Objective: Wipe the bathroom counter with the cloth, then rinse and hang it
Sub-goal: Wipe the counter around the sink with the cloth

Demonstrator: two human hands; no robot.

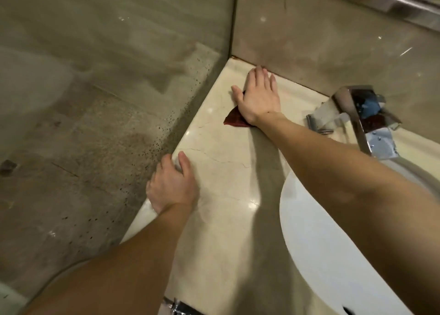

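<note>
The table (pixel 228 195) is a narrow strip of pale veined stone, bounded on its left by a glass wall (pixel 107 88) speckled with dark spots and at its far end by a tiled wall (pixel 321 40). A white basin (pixel 321 243) is sunk into its right side, so open flat stone runs only along the strip left of the basin, from the near edge up to the far corner. The basin holds nothing that can be seen. A chrome tap (pixel 357 119) stands at the basin's far rim, close to the tiled wall.

The right hand (pixel 259 97) lies flat, fingers spread and stretched, palm down on the cloth (pixel 234 120), pressing it to the stone beyond the basin, left of the tap. Its fingertips reach the joint where the stone meets the tiled wall. The cloth is dark red and mostly covered; only a pointed corner sticks out under the wrist, on the side toward the basin.

The left hand (pixel 171 183) holds nothing. It rests on the table's left edge, level with the basin's far rim, fingers curled over the edge by the glass wall and thumb on top of the stone.

A chrome fitting (pixel 177 306) shows at the near edge, left of the basin. No writing can be read anywhere.
</note>
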